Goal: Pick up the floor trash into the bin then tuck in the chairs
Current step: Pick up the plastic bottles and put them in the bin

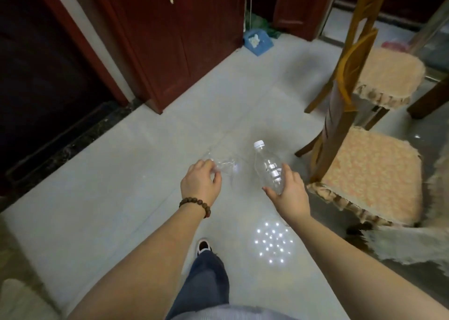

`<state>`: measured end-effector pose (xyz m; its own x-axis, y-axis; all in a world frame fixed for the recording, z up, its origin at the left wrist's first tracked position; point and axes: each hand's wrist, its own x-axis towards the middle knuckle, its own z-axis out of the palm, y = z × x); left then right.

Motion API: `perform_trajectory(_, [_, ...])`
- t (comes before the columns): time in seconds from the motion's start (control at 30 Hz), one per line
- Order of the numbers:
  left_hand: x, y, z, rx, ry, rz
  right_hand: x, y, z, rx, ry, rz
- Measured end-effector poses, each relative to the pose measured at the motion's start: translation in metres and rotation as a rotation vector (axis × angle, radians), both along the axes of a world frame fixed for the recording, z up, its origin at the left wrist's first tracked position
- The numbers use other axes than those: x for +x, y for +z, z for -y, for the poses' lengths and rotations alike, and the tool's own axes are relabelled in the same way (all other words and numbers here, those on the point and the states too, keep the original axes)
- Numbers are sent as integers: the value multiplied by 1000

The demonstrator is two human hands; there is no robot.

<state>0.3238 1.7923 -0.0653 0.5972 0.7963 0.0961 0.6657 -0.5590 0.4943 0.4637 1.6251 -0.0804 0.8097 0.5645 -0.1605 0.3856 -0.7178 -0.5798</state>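
Observation:
My right hand grips a clear plastic bottle with a white cap, held above the pale tiled floor. My left hand, with a bead bracelet at the wrist, is closed on a crumpled clear plastic bottle. Both hands are out in front of me at mid-frame. To the right stand two wooden chairs with peach lace cushions, the near chair beside my right hand and the far chair behind it. No bin is clearly in view.
A blue dustpan-like box with white scraps lies by the dark red cabinet doors at the back. A dark doorway is at left. A fluffy pale rug lies at right. My foot is below my hands.

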Motion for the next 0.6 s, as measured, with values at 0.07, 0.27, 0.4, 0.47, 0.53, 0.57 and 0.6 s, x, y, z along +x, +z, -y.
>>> perform_trajectory(0.07, [8, 5, -48, 9, -16, 0, 7, 5, -48, 15, -23, -5])
perform_trajectory(0.27, [47, 22, -162, 18, -79, 6, 45, 28, -154, 47, -89, 30])
perform_trajectory(0.4, [95, 23, -215, -1, -125, 15, 87, 35, -201, 46, -133, 56])
perform_trajectory(0.47, [125, 19, -239, -4, -155, 15, 112, 35, -222, 48, -154, 66])
perform_trajectory(0.53, [159, 13, -262, -4, -188, 9, 141, 30, -242, 50, -176, 67])
perform_trajectory(0.57, [177, 9, -273, -1, -204, 5, 158, 27, -252, 55, -189, 63])
perform_trajectory(0.6, [197, 5, -285, 2, -217, 3, 176, 23, -263, 62, -203, 60])
